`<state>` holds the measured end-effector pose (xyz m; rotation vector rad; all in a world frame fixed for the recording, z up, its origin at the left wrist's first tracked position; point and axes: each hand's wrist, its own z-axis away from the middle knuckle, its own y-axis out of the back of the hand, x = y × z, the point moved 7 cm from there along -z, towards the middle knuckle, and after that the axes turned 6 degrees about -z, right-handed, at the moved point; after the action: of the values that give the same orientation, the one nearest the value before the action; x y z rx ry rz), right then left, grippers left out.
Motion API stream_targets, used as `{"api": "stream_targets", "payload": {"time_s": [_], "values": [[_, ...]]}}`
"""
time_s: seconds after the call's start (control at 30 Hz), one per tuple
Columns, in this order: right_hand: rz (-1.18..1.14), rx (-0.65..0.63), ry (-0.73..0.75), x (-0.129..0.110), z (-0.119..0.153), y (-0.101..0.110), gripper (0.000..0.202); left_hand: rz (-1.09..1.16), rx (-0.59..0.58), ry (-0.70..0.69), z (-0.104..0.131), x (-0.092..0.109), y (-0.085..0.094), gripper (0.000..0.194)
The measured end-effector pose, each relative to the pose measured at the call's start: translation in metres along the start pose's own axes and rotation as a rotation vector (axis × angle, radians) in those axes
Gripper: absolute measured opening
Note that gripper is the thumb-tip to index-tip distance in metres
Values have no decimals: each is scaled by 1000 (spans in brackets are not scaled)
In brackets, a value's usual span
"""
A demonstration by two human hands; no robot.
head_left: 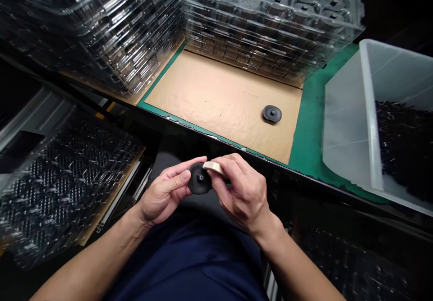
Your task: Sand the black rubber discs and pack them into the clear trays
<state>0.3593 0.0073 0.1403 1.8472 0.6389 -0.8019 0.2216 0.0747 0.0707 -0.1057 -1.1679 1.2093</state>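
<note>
Between thumb and fingers, my left hand [167,188] grips a round black plastic part [199,184] with a small stem at its centre, its face turned up toward me. My right hand [241,188] pinches a pale beige, flat-edged piece [214,167] whose tip meets the black part's upper right rim. What the beige piece is made of I cannot tell. Both hands are above my lap, in front of the table edge. A similar black part [272,113] lies alone on the cardboard sheet [216,98], its stem upward.
Tall stacks of clear plastic trays [264,26] stand at the back and left of the green table [311,125]. On the right is a translucent bin [368,125] with many dark pieces [406,148]. More clear trays [67,179] sit lower left.
</note>
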Motion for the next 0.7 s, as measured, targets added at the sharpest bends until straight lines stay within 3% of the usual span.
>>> {"api": "stream_targets", "payload": {"time_s": [0.17,0.3,0.47,0.57,0.7], "values": [[-131,-126,-207,9,7,-12,14,3,114,-34,-2,2,8,35],[-5,-28,-149,6,9,-4,12,-52,52,18,-4,-2,5,36],[-154,-168,-235,9,11,-15,16,-30,105,-8,-5,1,8,32],[-68,-35,-186,8,10,-6,12,-47,47,12,-6,-1,3,35],[-86,-155,-188,9,11,-12,16,-49,56,27,-5,-4,6,34]]}}
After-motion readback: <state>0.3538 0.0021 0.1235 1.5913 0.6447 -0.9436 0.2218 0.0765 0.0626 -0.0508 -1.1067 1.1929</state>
